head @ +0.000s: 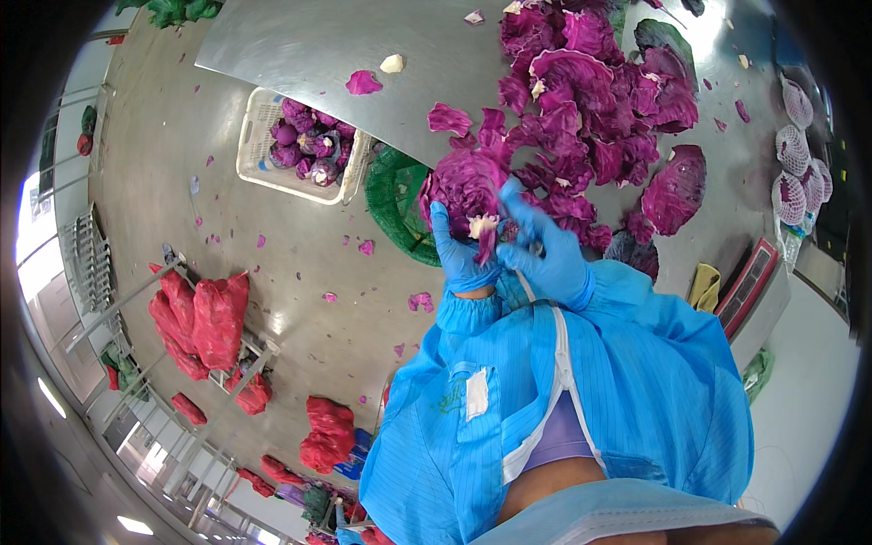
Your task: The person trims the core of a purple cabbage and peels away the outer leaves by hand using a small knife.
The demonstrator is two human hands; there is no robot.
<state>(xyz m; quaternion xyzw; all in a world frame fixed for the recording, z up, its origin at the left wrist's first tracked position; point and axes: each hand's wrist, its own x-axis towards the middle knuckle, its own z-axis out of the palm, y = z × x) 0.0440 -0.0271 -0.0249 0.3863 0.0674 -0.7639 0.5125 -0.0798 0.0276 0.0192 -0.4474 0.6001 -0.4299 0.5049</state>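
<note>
My left hand (464, 264), in a blue glove, supports a red cabbage head (466, 178) from below at the near edge of the steel table. The pale cut stem (482, 226) faces me, and a torn strip of leaf (486, 246) hangs beside it. Close to the cabbage's right side is my right hand (550, 248), also gloved in blue and blurred by motion. Its fingers are spread apart, with no thing plainly held between them. Loose purple cabbage leaves (572, 102) lie heaped beyond both hands.
A green mesh-lined container (388, 204) stands below the table edge (306, 61). Left of it, a white plastic crate (252, 146) holds cabbages. Net-wrapped cabbages (793, 153) and a red-framed device (748, 286) are at the right. Red sacks (219, 320) stand farther left.
</note>
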